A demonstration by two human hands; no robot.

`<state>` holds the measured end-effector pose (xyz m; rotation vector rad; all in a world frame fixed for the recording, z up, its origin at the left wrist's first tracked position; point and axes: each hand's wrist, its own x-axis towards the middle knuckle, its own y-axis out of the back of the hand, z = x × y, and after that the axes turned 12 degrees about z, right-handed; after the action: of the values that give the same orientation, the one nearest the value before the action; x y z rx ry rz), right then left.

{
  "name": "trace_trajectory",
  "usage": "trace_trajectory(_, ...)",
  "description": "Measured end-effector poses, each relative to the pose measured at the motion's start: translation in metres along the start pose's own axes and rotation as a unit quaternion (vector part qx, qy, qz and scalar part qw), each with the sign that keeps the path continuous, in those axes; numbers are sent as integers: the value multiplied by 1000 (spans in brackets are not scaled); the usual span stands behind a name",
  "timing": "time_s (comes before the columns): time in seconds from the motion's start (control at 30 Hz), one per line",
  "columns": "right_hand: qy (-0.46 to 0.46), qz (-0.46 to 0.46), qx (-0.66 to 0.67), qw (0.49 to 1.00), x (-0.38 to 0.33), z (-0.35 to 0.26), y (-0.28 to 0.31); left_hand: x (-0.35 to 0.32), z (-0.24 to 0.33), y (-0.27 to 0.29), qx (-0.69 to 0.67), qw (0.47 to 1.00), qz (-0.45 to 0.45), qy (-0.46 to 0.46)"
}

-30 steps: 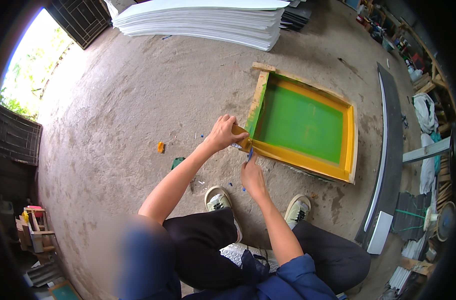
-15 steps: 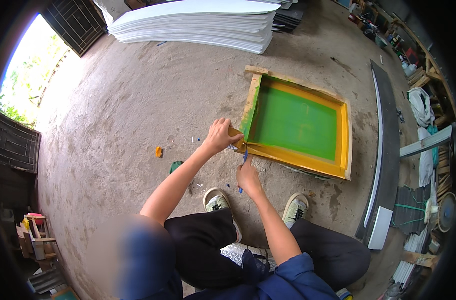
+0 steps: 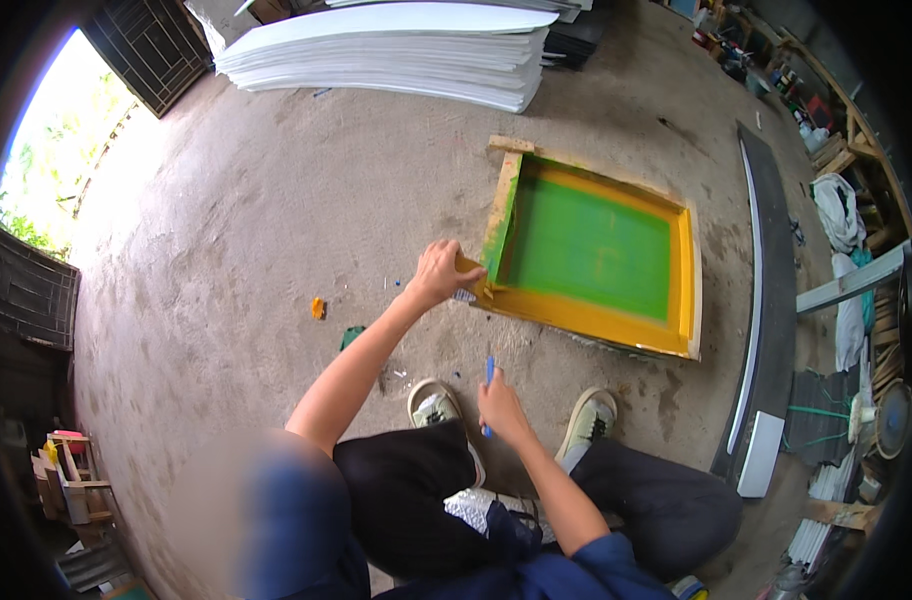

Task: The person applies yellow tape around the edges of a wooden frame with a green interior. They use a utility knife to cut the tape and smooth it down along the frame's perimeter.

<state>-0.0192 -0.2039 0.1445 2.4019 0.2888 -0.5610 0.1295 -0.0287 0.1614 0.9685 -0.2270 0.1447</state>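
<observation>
A wooden screen-printing frame [image 3: 688, 290] with green mesh and a yellow inner border lies tilted, to the right of centre. My left hand [image 3: 439, 275] grips its near left corner, thumb on top, where a short wooden end sticks out. In my right hand [image 3: 501, 407] is a slim blue tool, like a pen or cutter [image 3: 490, 372], pointing away from me. It is held apart from the frame, between my shoes, and its exact kind is too small to make out. A wooden strip [image 3: 501, 215] smeared with green runs along the frame's left side.
A stack of white sheets [image 3: 386, 65] lies at the far side. A long dark panel [image 3: 773, 300] stretches along the right, before shelves and clutter. An orange scrap [image 3: 319, 307] and a green scrap [image 3: 352, 337] lie on the concrete floor left of my hand.
My right hand has drawn back toward me with the blue tool, away from the frame's corner. My left hand keeps its grip on the corner.
</observation>
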Motion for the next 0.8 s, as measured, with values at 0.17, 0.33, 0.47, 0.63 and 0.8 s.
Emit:
trace_trajectory(0.17, 101, 240, 57, 964, 36, -21, 50, -5, -4, 8, -40, 999, -20, 30)
trace_trajectory(0.33, 192, 240, -93, 947, 114, -5, 67, 3, 4, 6, -50, 998, -36, 22)
trace_trajectory(0.47, 189, 211, -124, 951, 117, -10, 57, 9, -15, 24, -31, 995, -74, 64)
trace_trajectory(0.63, 166, 208, -129, 955, 108, -21, 65, 7, -55, 74, -92, 972, -77, 203)
trace_trajectory(0.8, 96, 52, -11, 994, 63, -84, 35, -51, -111, 99, -218, 946, -11, 239)
